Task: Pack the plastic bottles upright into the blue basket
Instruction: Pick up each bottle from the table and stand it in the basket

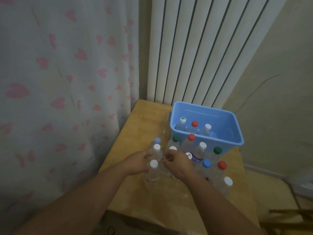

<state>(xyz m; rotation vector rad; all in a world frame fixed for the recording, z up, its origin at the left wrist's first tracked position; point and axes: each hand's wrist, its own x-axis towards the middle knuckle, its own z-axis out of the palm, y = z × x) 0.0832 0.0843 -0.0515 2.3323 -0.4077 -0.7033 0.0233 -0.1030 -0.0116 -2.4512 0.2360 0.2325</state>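
We see both hands low-centre among the standing bottles: left hand (pixel 138 162) curled around a clear bottle with a white cap (pixel 156 147), right hand (pixel 176 162) pinching at something beside it; what it holds, we cannot tell. Early stage, we judge. The blue basket (pixel 234 131), centre-right on the wooden table (pixel 144 116), holds three upright bottles along its left side: green-and-white cap (pixel 182 119), red cap (pixel 195 123), white cap (pixel 208 127). Right half is bare. About a dozen remain outside, clustered in front of the basket.

bottle label (pixel 197 158) and caps' print too blurred to read
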